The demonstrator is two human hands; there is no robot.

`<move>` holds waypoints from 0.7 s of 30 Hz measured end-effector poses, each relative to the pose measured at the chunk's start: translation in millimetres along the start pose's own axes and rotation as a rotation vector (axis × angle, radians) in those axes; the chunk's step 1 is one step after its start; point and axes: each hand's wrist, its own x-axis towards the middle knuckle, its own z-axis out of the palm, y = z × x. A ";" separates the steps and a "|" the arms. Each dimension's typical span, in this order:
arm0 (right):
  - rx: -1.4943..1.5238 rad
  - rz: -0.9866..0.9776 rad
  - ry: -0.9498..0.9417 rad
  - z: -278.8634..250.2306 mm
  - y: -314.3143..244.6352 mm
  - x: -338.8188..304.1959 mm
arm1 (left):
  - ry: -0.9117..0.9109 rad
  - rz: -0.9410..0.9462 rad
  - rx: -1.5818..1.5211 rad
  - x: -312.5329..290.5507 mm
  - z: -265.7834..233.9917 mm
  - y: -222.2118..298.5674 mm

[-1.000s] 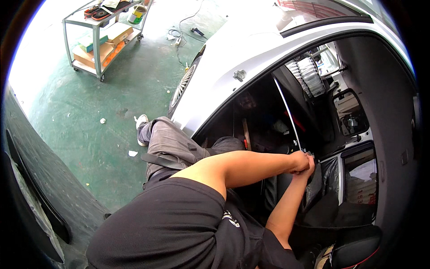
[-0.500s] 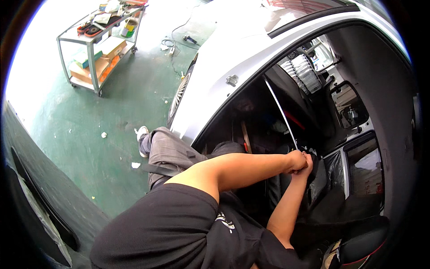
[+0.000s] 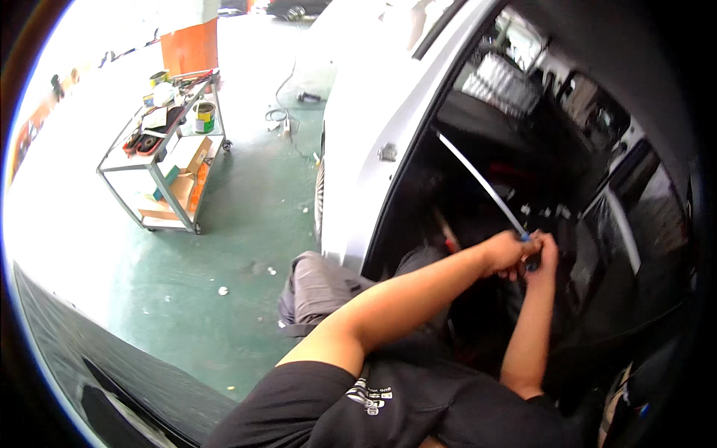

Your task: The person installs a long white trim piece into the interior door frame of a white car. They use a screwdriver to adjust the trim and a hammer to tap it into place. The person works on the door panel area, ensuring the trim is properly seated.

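Both my hands are closed around the handle of a long, thin metal rod (image 3: 482, 181) that looks like a long screwdriver. Blue and black parts of its handle show between my fingers. My left hand (image 3: 506, 254) and my right hand (image 3: 545, 254) are close together. The bright shaft slants away up and left into the dark interior of a white car (image 3: 366, 149). Its far end reaches the edge of the door opening, where I cannot tell what it touches. Beyond my left forearm lies a wooden stick with a red part (image 3: 448, 233).
A metal trolley (image 3: 160, 179) with tools, tins and boxes stands at the left. Near it, a power tool (image 3: 308, 97) and a cable (image 3: 278, 116) lie on the green floor (image 3: 246, 224). Clear plastic sheeting (image 3: 624, 224) hangs at the car's far side.
The view has turned, so the trolley and car sit differently in it. My hands keep hold of the rod, whose blue and black handle now shows between them.
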 end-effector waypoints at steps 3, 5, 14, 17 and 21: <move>0.110 0.010 0.128 24.3 3.3 -25.4 | 0.090 -0.047 0.039 -31.6 -45.7 -7.5; 0.070 0.050 0.166 22.1 5.3 -27.0 | 0.165 -0.071 0.022 -55.8 -81.8 -19.3; -0.260 0.320 0.420 31.7 36.4 -34.5 | 0.751 -0.076 -0.561 -180.0 -219.8 -123.5; -0.315 0.465 0.504 40.3 52.5 -31.9 | 1.009 -0.113 -0.673 -217.5 -251.4 -175.0; -0.352 0.582 0.516 38.6 77.3 -17.8 | 1.229 -0.221 -0.713 -250.3 -283.7 -202.2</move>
